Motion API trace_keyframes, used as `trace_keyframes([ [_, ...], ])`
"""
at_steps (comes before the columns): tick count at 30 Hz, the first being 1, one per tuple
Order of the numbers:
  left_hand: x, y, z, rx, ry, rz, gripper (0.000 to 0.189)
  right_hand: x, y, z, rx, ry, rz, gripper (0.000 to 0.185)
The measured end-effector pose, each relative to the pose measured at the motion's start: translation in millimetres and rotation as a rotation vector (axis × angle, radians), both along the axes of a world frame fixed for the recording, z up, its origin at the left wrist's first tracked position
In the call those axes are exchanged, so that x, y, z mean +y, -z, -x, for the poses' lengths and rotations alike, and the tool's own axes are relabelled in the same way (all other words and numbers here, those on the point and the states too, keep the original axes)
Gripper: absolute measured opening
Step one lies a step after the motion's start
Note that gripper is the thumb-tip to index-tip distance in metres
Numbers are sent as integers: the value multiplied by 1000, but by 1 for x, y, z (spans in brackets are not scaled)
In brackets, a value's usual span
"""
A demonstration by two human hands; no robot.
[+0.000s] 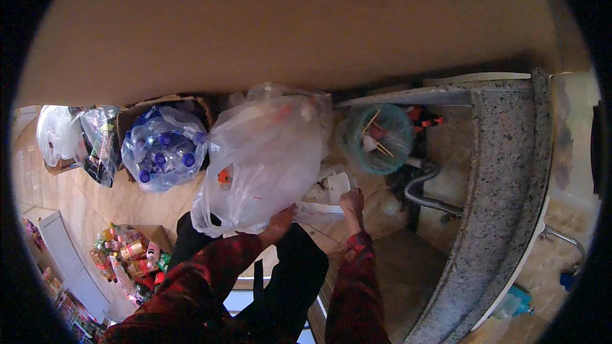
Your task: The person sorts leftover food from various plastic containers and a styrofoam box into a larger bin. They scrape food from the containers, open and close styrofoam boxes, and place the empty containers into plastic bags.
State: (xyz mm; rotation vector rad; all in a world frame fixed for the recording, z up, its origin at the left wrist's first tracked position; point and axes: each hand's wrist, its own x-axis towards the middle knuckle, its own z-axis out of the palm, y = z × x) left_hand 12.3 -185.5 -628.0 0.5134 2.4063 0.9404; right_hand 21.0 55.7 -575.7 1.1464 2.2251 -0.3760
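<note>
A large translucent white plastic bag (267, 153), bulging with contents, stands before me. My left hand (279, 223) is at its lower right edge; the bag hides part of the fingers, so its hold is unclear. My right hand (352, 199) is closed on something small by a white plastic container (338, 186); I cannot tell whether it grips the container itself or thin plastic. Between my hands lies a piece of clear plastic (318, 211) with a white edge. Behind my right hand is a round bin (406, 155) with a greenish liner, holding wooden sticks and scraps.
On the left stand a cardboard box (125, 126) with a bag of blue-capped bottles (165, 153) and smaller filled bags (98, 143). Several drink bottles (136, 258) lie lower left. A speckled stone counter (497, 181) curves along the right, beside a corrugated drain hose (420, 186).
</note>
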Motion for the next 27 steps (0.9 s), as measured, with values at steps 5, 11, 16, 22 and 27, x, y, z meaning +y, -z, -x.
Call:
trace_keyframes([
  [5, 3, -34, 7, -426, -229, -189, 28, 7, -10, 0, -37, -177, -81, 28],
  [11, 2, -28, -11, -305, -270, -636, 40, 24, -40, -55, 7, 159, -13, 26],
  [16, -16, -108, 9, -927, -249, -680, 48, -6, -110, -129, 719, 1108, 473, 16],
  [22, -22, -314, 86, -1623, -248, -542, 68, -97, -200, -154, 1162, 593, 413, 28],
  [27, -24, -454, 120, -1563, -113, -470, 64, -146, -333, -89, 1027, 1074, 461, 38],
])
